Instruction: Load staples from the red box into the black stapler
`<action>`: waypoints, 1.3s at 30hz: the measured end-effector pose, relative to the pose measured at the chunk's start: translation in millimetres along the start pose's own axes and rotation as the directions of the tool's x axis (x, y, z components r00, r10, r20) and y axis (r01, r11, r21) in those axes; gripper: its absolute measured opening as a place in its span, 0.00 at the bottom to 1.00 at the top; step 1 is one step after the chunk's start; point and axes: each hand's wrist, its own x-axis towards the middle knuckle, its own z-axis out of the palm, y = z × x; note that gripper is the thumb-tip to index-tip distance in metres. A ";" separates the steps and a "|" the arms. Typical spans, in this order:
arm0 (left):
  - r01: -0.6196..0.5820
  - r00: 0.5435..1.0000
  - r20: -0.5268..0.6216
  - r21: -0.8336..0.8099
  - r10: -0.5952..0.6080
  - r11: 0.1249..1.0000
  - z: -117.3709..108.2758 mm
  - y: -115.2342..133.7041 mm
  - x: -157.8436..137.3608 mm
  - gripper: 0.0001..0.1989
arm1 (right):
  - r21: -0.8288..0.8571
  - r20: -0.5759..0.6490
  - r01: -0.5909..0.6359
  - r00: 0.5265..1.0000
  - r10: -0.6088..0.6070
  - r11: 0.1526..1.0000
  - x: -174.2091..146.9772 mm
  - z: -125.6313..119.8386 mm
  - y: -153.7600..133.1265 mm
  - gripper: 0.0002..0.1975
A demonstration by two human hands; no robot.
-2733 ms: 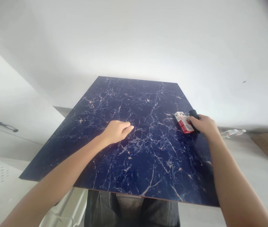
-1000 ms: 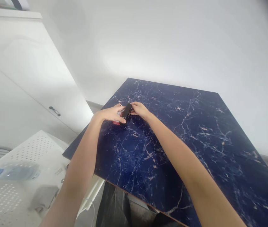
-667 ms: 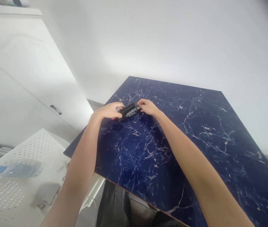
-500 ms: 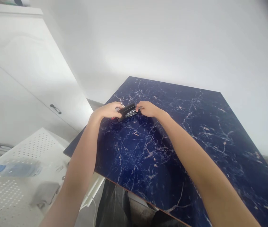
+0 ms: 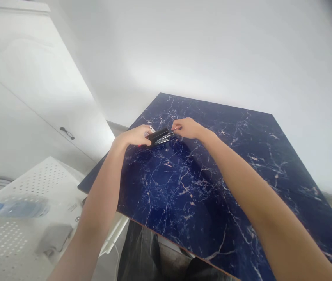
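Note:
My left hand (image 5: 136, 136) is closed around the left end of a small black case (image 5: 158, 134) on the table. Thin, shiny metal pieces (image 5: 165, 138) show along its near side, too small to name. A small white piece (image 5: 152, 129) sticks up by my left fingertips, and a spot of red shows below that hand. Just right of the case, my right hand (image 5: 187, 128) pinches a slim, shiny tool (image 5: 178, 128). Its kind cannot be made out, and the fingers partly cover it.
The dark blue marble-patterned table (image 5: 177, 195) stands against a white wall. At the left, a white perforated surface (image 5: 41, 179) holds a plastic bottle (image 5: 22, 208) with a blue cap and a grey object (image 5: 55, 239). Behind it is a white cabinet (image 5: 31, 93) with dark handles.
My right hand has moved a little up and right, away from the case, with the slim tool in its fingers. The left hand stays on the case.

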 end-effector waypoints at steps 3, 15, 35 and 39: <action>-0.016 1.000 -0.004 0.014 0.016 1.000 -0.1 2.1 -0.8 0.22 | 0.195 -0.173 -0.121 0.972 0.156 0.973 -11.7 1.0 5.4 0.11; 0.154 0.968 -0.242 0.348 -0.070 0.925 18.7 41.4 -5.6 0.13 | 0.383 -0.195 -0.368 0.864 0.464 0.847 -21.7 44.7 -22.0 0.17; 0.226 0.973 -0.065 0.049 -0.223 0.973 -7.1 -8.1 -20.5 0.33 | 0.267 -0.156 -0.289 0.928 0.337 0.919 -33.3 61.1 -41.3 0.25; 0.299 0.922 -0.263 0.017 -0.284 0.954 -11.3 4.3 -26.6 0.26 | 0.297 -0.160 -0.280 0.928 0.336 0.913 -38.5 62.8 -42.6 0.26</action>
